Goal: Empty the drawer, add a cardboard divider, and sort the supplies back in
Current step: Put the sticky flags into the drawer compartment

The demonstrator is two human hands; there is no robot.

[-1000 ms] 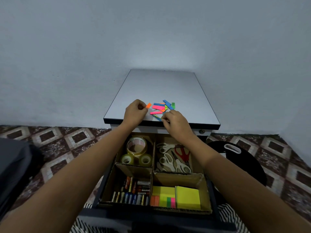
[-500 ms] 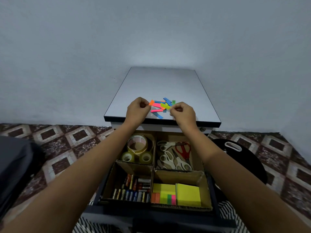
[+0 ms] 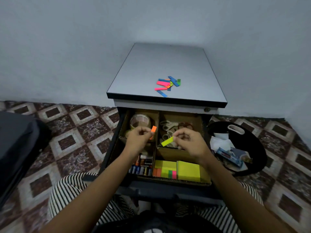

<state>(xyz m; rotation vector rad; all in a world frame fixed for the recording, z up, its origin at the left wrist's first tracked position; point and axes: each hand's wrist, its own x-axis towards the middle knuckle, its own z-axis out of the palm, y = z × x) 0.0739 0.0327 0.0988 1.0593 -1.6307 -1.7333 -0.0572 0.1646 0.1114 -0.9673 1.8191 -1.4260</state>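
Orange strip [image 3: 153, 129] pinched in left hand [image 3: 137, 142], longer yellow-green strip [image 3: 167, 141] pinched in right hand [image 3: 190, 146], both over the drawer's [image 3: 168, 189] far compartments.

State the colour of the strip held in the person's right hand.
The strip in the right hand is yellow; head view.

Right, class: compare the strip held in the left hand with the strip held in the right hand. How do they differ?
The left hand pinches an orange strip; the right hand pinches a yellow strip. The orange strip stands steeply; the yellow strip slants down leftward and shows more length. Both are held by one end over the open drawer.
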